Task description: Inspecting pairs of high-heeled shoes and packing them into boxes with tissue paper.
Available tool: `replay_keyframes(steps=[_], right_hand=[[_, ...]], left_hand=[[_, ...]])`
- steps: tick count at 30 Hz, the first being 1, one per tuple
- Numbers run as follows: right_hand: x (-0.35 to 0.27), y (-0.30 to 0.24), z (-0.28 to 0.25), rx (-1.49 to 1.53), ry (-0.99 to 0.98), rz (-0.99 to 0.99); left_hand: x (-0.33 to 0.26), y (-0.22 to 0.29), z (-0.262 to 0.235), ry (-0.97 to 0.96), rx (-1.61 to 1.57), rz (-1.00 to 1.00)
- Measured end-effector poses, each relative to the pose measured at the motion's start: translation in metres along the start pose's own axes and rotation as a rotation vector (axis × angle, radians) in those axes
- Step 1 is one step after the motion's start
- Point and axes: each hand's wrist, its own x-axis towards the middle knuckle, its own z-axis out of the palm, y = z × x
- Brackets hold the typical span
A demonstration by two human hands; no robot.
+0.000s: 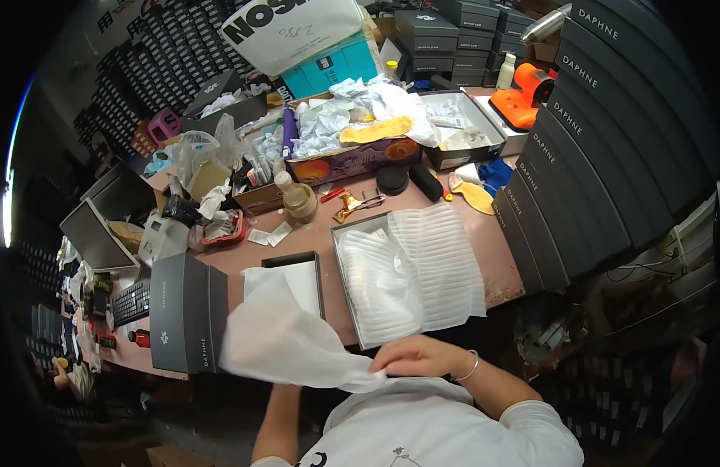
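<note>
Here, just in front of the person's white T-shirt point(453, 432), the right hand point(418, 358) is closed on the gathered end of a white wrapping sheet point(286, 335), its fingers pinching the twisted tip. The sheet spreads out to the left, puffed and loose, hanging over the near edge of the table point(496, 272) and covering part of a shallow dark box tray point(318, 272) lined with white paper. The left forearm point(278, 424) rises beneath the sheet, but the left hand is hidden behind it, so I cannot tell whether it grips anything.

Just right of the tray lies an open shoebox point(339, 265); a ribbed white foam wrap point(441, 265) fills it and drapes out over its right side. To the left of the sheet, dark shoeboxes point(181, 311) stand on end, near a black keyboard point(132, 302). On the far right, a tall stack of dark shoeboxes point(609, 148) leans across the view.

Farther back on the table are a pump bottle point(300, 204), a round black tin point(392, 180), a yellow insole point(475, 197) and a purple carton point(352, 163) heaped with crumpled white paper point(317, 128). An orange tape dispenser-like device point(517, 105) sits at the far right, beside the stack.
</note>
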Motion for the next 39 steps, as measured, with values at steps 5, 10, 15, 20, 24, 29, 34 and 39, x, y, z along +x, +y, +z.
replay_keyframes(steps=[5, 10, 15, 20, 24, 29, 34, 39], right_hand=[[-0.007, -0.016, -0.004, -0.444, 0.257, -0.017], [0.018, 0.050, -0.032, -0.284, 0.666, 0.087], [0.034, 0.128, -0.060, -0.259, 0.889, 0.220], [-0.015, 0.049, -0.038, -0.159, 0.415, 0.324], [-0.084, 0.049, -0.078, -0.086, 0.573, 0.578], [-0.060, 0.087, -0.143, 0.081, 1.053, 0.085], [0.081, 0.084, -0.122, -1.040, 0.539, 0.050], [0.088, 0.068, -0.089, -1.436, 0.174, 0.263]], left_hand=[[0.045, 0.061, 0.012, -0.026, 0.407, 0.240], [0.116, -0.005, 0.101, 0.035, -0.347, -0.019], [0.138, -0.136, 0.157, -0.134, 0.110, -0.113], [0.163, -0.138, 0.155, -0.133, 0.330, -0.353], [0.123, -0.114, 0.143, -0.150, -0.037, 0.031], [0.057, -0.048, 0.040, 0.255, 0.890, 0.546], [0.056, -0.089, -0.022, 0.004, 1.146, -0.030], [0.046, 0.001, -0.042, 0.009, 0.443, 0.090]])
